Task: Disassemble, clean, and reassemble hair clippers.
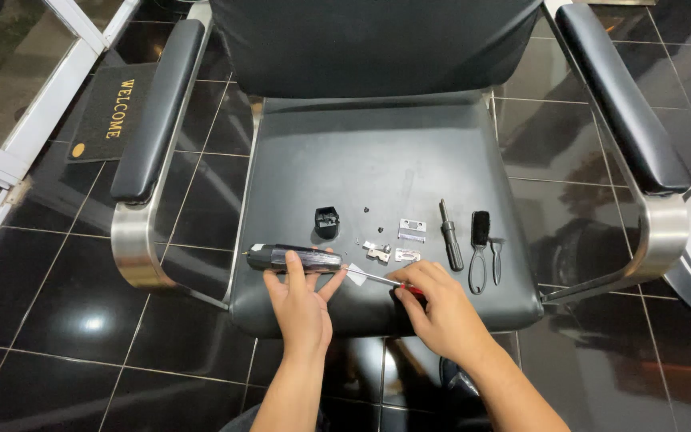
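Black vinyl chair seat [361, 152] served as work surface. Left hand [304, 300] lay w/ fingers spread open over a dark clipper body [291, 258] at seat's front edge, thumb near a small white piece [357, 277]. Right hand [440, 308] had fingers closed on a red-handled screwdriver [385, 281], shaft pointing left toward clipper. Loose parts lay just beyond: black cap [326, 222], metal blade pieces [411, 230], dark cylindrical tool [450, 234], small brush [479, 248]. Tiny screws approx. mid-seat, too small to count.
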